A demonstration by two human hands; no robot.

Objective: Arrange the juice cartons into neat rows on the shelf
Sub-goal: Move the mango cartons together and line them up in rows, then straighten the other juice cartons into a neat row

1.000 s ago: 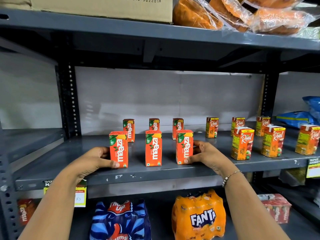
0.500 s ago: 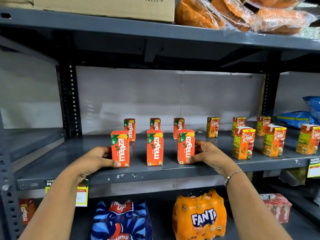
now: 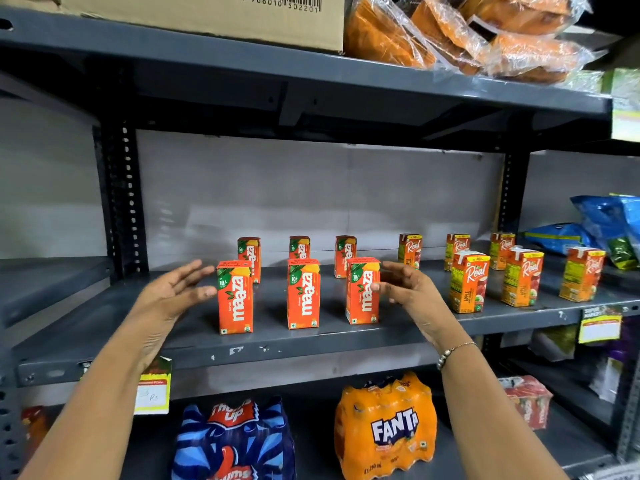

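Note:
Three orange Maaza cartons stand upright in a front row on the grey shelf [image 3: 194,344]: left carton [image 3: 235,296], middle carton [image 3: 303,293], right carton [image 3: 362,291]. A back row of three more Maaza cartons [image 3: 300,247] stands behind them. To the right, Real cartons stand in a front row [image 3: 468,282] and a back row [image 3: 410,250]. My left hand [image 3: 173,292] hovers open just left of the left front carton. My right hand [image 3: 405,287] is open beside the right front carton, fingertips at its edge, gripping nothing.
A cardboard box [image 3: 207,19] and bagged snacks [image 3: 460,32] sit on the shelf above. Below are a Thums Up pack [image 3: 232,441], a Fanta pack [image 3: 386,434] and a red pack [image 3: 528,400]. Blue bags [image 3: 602,230] lie at the far right. Price tags [image 3: 154,393] hang from the shelf edge.
Both hands have let go of the outer front Maaza cartons, lifted slightly and spread open. The cartons stay in their row.

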